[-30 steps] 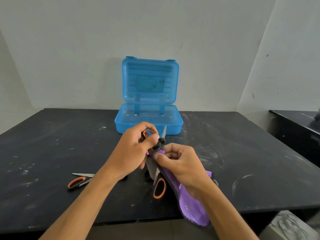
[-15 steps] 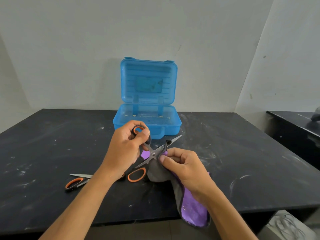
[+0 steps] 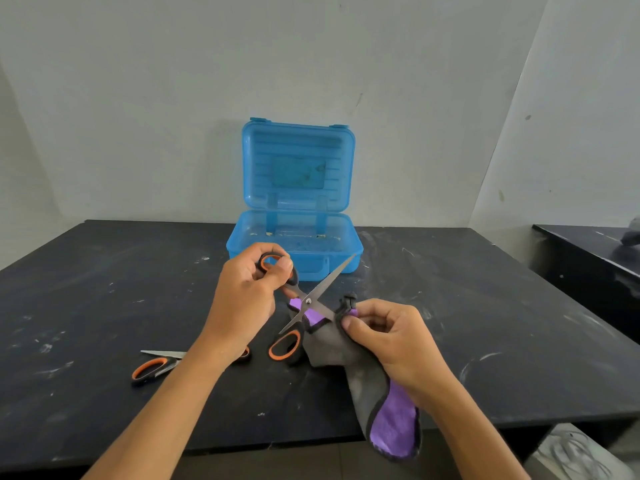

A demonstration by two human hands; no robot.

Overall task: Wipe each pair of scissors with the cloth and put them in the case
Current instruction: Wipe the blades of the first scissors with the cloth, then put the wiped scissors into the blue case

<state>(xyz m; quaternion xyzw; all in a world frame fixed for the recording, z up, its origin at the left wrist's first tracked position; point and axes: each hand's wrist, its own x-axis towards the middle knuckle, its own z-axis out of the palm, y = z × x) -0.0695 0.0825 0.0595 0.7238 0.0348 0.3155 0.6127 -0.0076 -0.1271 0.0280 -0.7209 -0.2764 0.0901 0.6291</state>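
Head view: left hand (image 3: 242, 299) grip clamps scissors (image 3: 309, 301) handle, blades apart, tip toward case (image 3: 294, 251); right hand (image 3: 388, 337) grip pinches cloth (image 3: 349, 358).

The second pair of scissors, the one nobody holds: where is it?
In the head view, the second pair of scissors lies flat on the black table, left of and partly under the left forearm.

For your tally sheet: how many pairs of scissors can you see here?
2. One pair is open in the left hand over the cloth; the other lies on the table, partly hidden by the left forearm.

Bare workroom, scuffed black table (image 3: 104, 289), plain white walls (image 3: 138, 98)
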